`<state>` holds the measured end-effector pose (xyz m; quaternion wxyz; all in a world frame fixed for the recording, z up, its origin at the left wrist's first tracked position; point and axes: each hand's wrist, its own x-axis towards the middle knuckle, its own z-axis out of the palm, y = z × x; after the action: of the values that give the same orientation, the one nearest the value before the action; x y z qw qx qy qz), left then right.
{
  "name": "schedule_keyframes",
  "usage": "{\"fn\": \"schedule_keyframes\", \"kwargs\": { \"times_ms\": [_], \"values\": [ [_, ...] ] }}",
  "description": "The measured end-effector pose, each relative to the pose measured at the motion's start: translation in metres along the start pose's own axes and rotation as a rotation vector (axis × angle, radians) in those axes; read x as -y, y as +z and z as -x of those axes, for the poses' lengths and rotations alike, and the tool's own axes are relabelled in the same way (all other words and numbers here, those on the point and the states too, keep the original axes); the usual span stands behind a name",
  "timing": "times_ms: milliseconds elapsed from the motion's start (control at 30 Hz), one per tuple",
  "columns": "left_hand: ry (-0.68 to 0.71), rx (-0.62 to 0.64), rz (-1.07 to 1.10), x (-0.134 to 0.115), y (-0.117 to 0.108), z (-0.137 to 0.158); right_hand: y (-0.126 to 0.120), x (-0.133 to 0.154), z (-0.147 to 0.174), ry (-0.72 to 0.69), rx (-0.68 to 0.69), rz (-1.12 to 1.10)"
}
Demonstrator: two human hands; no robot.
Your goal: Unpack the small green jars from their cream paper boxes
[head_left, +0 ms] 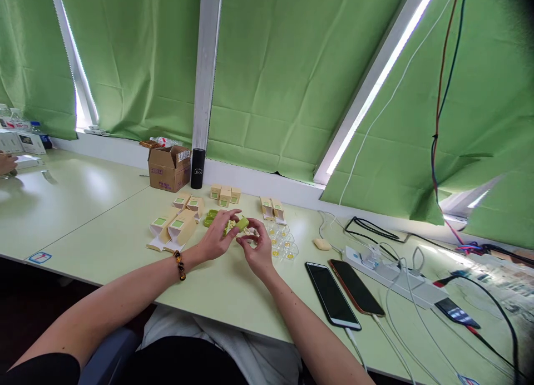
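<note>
A small light-green case (242, 223) is held up between my two hands, just above the table. My left hand (217, 237) grips it from the left, with the thumb at its near side. The fingers of my right hand (257, 251) curl against its right side. Behind my left hand lie more green cases (210, 218), partly covered by it. Several clear plastic shells (284, 241) with yellow centres stand just right of my right hand. Cream boxes with green labels (177, 227) stand to the left of my left hand.
More cream boxes (225, 196) and a cream pair (273, 210) stand farther back. A cardboard box (167, 171) and black cylinder (197, 169) are by the wall. Phones (331, 295), a power strip (387, 276) and cables lie right. Another person's hand (7, 163) shows far left.
</note>
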<state>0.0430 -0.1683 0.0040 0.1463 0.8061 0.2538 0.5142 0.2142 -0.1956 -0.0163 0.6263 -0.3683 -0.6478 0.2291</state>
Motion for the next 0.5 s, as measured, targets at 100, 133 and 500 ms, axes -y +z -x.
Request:
{"fn": "schedule_keyframes", "kwargs": {
  "times_ms": [100,133,500],
  "values": [
    [-0.110,0.034,0.153,-0.002,0.003,0.001,0.000,0.000,-0.001,-0.028,-0.005,0.048],
    [-0.126,0.049,0.188,-0.002,0.004,0.001,-0.001,0.001,-0.001,-0.037,-0.008,0.059],
    [-0.044,0.005,-0.021,0.010,0.008,0.002,-0.003,0.004,-0.002,-0.096,-0.037,0.038]
  ]
}}
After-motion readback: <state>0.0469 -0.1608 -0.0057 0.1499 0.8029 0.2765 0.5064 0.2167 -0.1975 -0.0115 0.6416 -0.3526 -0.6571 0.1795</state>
